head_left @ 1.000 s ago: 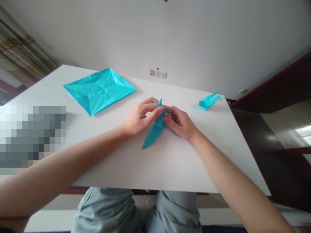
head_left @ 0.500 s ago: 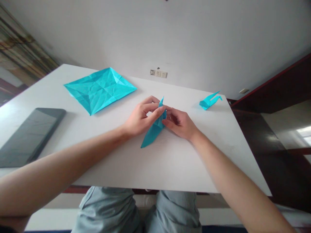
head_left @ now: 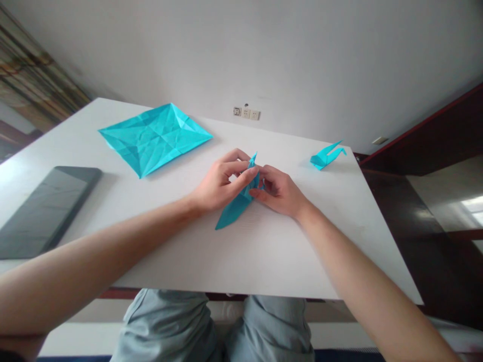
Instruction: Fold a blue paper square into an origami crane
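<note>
Between my hands is a folded piece of turquoise paper (head_left: 234,210), with a long pointed flap towards me and a narrow tip sticking up at the far end. My left hand (head_left: 222,181) pinches it from the left, thumb laid over its upper part. From the right, my right hand (head_left: 279,190) closes on its edge with thumb and curled fingers. The fingertips hide some of the folds. To the right stands a small turquoise origami crane (head_left: 323,158). A creased turquoise sheet (head_left: 160,134) lies spread out at the back left.
A dark tablet-like slab (head_left: 49,208) lies on the left of the white table (head_left: 264,256). Wall sockets (head_left: 246,113) sit behind the table's back edge. My legs (head_left: 169,322) are under the front edge.
The folded paper has turned slightly in my hands: its near point has shifted a little left and its upper tip a little right. Both hands keep their hold.
</note>
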Demonstrator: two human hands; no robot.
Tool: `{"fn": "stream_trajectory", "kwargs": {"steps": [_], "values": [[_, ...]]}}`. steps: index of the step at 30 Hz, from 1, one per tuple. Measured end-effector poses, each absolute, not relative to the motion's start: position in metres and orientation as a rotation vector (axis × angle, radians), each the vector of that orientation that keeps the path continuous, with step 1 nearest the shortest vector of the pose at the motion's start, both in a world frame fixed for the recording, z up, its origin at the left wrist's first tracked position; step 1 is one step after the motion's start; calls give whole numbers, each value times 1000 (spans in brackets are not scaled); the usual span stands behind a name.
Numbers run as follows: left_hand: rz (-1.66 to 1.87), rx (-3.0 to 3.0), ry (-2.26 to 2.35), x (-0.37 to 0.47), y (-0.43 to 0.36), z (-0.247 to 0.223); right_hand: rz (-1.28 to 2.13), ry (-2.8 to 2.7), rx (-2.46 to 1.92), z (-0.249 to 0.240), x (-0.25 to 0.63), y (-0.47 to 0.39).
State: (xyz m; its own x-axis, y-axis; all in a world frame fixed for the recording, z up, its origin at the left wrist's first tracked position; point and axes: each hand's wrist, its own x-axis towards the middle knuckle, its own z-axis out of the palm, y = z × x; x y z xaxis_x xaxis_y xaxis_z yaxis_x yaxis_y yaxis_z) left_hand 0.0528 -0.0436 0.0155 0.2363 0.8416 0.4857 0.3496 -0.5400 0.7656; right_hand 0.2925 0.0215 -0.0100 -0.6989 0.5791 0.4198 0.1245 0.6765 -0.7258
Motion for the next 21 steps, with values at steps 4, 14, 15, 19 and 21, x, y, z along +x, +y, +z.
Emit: {"fn": "stream_trajectory", "kwargs": {"steps": [4, 14, 15, 19, 21], "values": [[1280, 2013, 1086, 53, -43, 15, 849, -2281, -517, -10, 293, 23], [1252, 2037, 1067, 52, -44, 16, 798, -2328, -486, -7, 293, 23], [1249, 2040, 1066, 52, -44, 16, 798, -2332, -493, -8, 293, 23], [1242, 2039, 1065, 52, -45, 16, 804, -2322, -500, -9, 293, 23], [1240, 2043, 1066, 52, -45, 16, 817, -2312, -508, -9, 292, 23]]}}
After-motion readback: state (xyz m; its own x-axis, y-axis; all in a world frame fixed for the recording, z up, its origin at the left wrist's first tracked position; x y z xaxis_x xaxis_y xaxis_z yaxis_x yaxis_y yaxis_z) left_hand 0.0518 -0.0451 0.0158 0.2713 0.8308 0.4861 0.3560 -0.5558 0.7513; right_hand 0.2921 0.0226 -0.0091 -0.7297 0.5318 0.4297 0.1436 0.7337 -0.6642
